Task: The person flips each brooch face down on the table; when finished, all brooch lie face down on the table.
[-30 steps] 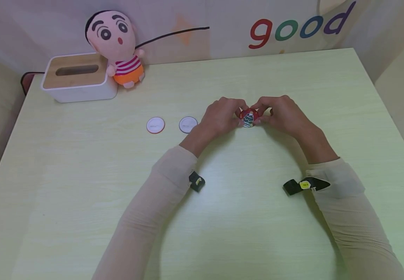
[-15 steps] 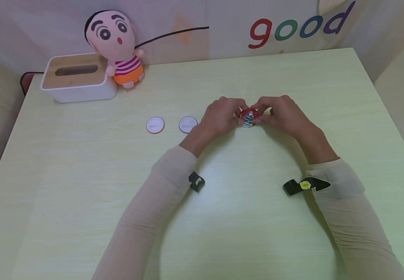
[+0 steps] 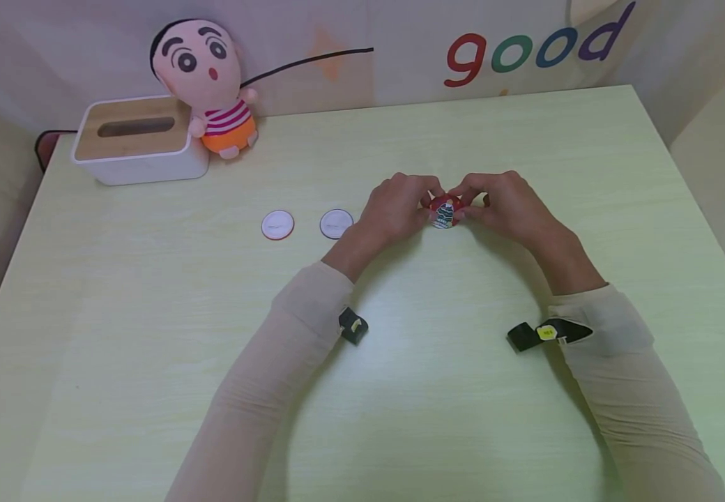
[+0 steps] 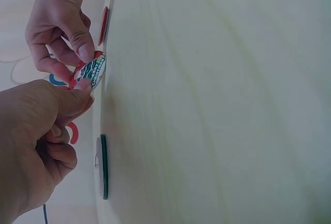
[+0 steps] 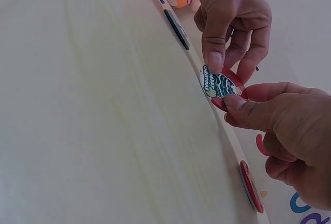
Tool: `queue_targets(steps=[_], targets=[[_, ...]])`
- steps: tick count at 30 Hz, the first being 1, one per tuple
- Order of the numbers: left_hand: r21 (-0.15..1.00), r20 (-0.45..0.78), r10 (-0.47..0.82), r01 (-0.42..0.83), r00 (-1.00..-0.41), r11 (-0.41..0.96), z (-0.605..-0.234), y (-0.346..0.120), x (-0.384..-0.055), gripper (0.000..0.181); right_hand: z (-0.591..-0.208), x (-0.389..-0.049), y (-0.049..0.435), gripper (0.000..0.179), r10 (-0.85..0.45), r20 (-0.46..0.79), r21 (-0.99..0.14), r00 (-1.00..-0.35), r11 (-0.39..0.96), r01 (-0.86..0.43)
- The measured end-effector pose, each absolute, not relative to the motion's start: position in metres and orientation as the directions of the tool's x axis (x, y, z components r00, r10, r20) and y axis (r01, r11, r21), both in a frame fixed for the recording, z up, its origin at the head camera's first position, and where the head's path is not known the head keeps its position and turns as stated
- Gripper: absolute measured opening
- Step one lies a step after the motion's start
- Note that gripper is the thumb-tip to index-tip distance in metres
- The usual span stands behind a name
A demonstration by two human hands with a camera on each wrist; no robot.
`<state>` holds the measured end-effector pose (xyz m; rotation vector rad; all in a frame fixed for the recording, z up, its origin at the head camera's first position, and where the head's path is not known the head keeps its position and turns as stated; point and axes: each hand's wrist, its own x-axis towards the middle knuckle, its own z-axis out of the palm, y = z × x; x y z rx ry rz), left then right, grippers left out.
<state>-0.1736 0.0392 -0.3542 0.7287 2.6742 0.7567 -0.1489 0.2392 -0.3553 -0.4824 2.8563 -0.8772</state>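
Between both hands is a round red button badge (image 3: 445,212) with a Christmas tree and "Merry Christmas" lettering, its printed face tilted toward me. My left hand (image 3: 394,209) pinches its left edge between thumb and fingers. On the opposite edge, my right hand (image 3: 509,206) pinches it in the same way. The right wrist view shows both thumbs on the printed face of the badge (image 5: 218,85). Left of the hands, two white-backed badges (image 3: 277,224) lie face down, one partly covered by my left wrist. Another red-edged badge (image 5: 252,187) lies beyond my right hand, hidden in the head view.
A white tissue box (image 3: 143,167) with a wooden lid stands at the back left of the pale table (image 3: 425,390). Against it leans a plush doll (image 3: 202,77) in a striped top and orange shorts. Behind the table hangs a printed backdrop (image 3: 406,56).
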Motion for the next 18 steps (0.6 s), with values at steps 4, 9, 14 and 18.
queue_targets(steps=[4, 9, 14, 18], targets=[[0.547, -0.104, 0.535, 0.401, -0.838, 0.735, -0.3557, 0.0391, -0.174, 0.026, -0.3555, -0.1485, 0.2387, 0.028, -0.327, -0.01, -0.561, -0.945, 0.784, -0.266], [0.551, -0.068, 0.537, 0.417, -0.841, 0.722, -0.3575, 0.0389, -0.1734, 0.023, -0.3571, -0.1487, 0.2379, 0.025, -0.322, 0.002, -0.558, -0.947, 0.785, -0.268], [0.562, -0.046, 0.533, 0.419, -0.845, 0.713, -0.3581, 0.0388, -0.1723, 0.021, -0.3577, -0.1486, 0.2371, 0.024, -0.318, 0.012, -0.556, -0.948, 0.786, -0.271], [0.559, -0.047, 0.529, 0.417, -0.847, 0.717, -0.3574, 0.0391, -0.1717, 0.021, -0.3585, -0.1487, 0.2375, 0.024, -0.316, 0.026, -0.552, -0.948, 0.787, -0.277]])
